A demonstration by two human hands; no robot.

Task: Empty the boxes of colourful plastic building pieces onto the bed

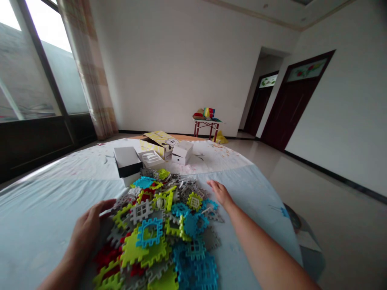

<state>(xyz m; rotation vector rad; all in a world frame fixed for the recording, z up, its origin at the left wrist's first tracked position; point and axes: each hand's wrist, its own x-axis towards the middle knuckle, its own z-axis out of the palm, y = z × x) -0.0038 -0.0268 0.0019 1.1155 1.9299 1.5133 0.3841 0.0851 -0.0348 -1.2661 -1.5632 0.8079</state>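
Note:
A heap of plastic interlocking building panels [151, 231] in green, blue, grey and red spreads over the middle of the cloth-covered table. Among them lie a blue frame panel [149, 233], a grey window panel [141, 211] and a large green panel [133, 250]. My left hand [90, 221] rests along the heap's left edge, fingers stretched out beside the grey and green pieces. On the opposite side my right hand [220, 193] is held flat and edge-on, fingers extended, next to the grey and blue pieces. Neither hand holds a panel.
Behind the heap stand a black-and-white box [127, 161], an open white box [150, 158], a closed white box [182, 152] and a yellow printed carton [160, 141]. The round table carries a pale blue cloth [260, 225]. A small side table [208, 121] with items stands by the wall.

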